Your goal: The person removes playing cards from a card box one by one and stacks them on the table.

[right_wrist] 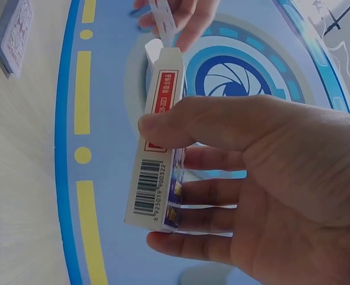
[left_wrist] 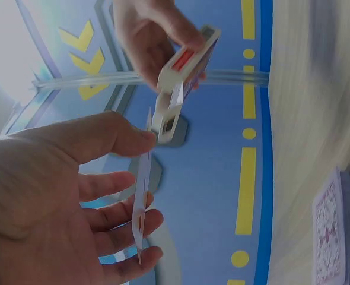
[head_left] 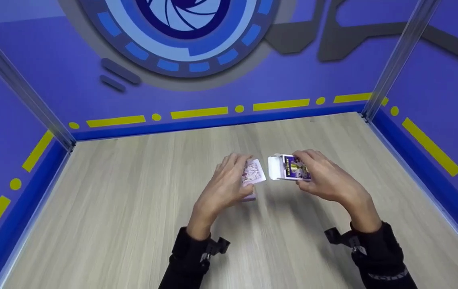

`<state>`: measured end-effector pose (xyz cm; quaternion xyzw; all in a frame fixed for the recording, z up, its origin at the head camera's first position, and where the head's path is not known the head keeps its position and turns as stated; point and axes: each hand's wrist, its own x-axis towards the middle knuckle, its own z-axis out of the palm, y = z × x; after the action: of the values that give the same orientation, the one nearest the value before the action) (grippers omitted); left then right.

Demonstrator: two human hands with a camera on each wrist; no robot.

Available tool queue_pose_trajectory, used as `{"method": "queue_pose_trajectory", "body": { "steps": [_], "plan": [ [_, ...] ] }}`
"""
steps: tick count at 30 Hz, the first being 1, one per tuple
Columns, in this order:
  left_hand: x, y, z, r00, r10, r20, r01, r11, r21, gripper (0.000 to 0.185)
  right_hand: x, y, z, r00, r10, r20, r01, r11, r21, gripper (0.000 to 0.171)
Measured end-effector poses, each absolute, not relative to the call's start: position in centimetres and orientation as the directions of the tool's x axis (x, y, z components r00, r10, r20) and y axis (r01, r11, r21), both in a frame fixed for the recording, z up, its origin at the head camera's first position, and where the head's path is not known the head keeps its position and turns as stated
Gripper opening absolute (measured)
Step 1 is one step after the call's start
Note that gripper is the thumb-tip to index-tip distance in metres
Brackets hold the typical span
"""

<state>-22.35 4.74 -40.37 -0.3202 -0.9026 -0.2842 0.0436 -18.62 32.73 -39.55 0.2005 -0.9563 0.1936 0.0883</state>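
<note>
Left hand (head_left: 222,184): thumb on one edge, fingertips on the opposite one, pinching a thin piece of card (head_left: 253,171) above the table (head_left: 132,200); the edge grip seems meant to leave its patterned face uncovered; whether it is one card or a few, the edge-on view cannot settle.
Right hand (head_left: 331,178): thumb on one narrow side, fingers along the other, gripping the card box (head_left: 298,167) off the table; this probably keeps the mouth end unblocked, which points toward the left hand.
Open flap (head_left: 275,167): plain white, folded out at the box's mouth, just beside the held card.
Deck (left_wrist: 329,237): lying on the table beneath the left hand, patterned back up; a squared, flat block.
Materials: slim white paperboard box, dark printed front, red strip and barcode on one side; thin, stiff-looking card; pale wood-grain tabletop.
</note>
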Motion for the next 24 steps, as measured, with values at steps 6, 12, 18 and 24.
{"method": "queue_pose_trajectory", "body": {
  "steps": [6,12,18,24],
  "plan": [
    [-23.5,3.5,-40.5,-0.804,0.538,0.252,0.583,0.632,0.510,0.068,-18.3,33.7,-39.1,-0.936,-0.294,0.195,-0.348,0.864,-0.365,0.064],
    [-24.3,3.2,-41.6,-0.848,0.498,0.184,0.512,0.676,0.529,0.062,-18.2,34.2,-38.9,-0.937,-0.289,0.196,-0.345,0.860,-0.378,0.063],
    [-24.9,3.5,-43.3,-0.858,0.502,0.111,0.473,0.686,0.553,0.054,-18.1,34.3,-38.8,-0.937,-0.288,0.198,-0.345,0.856,-0.386,0.063],
    [-25.5,4.1,-44.8,-0.844,0.532,0.069,0.481,0.695,0.535,0.051,-18.2,34.3,-38.7,-0.936,-0.289,0.201,-0.347,0.854,-0.388,0.062]
  ]
}}
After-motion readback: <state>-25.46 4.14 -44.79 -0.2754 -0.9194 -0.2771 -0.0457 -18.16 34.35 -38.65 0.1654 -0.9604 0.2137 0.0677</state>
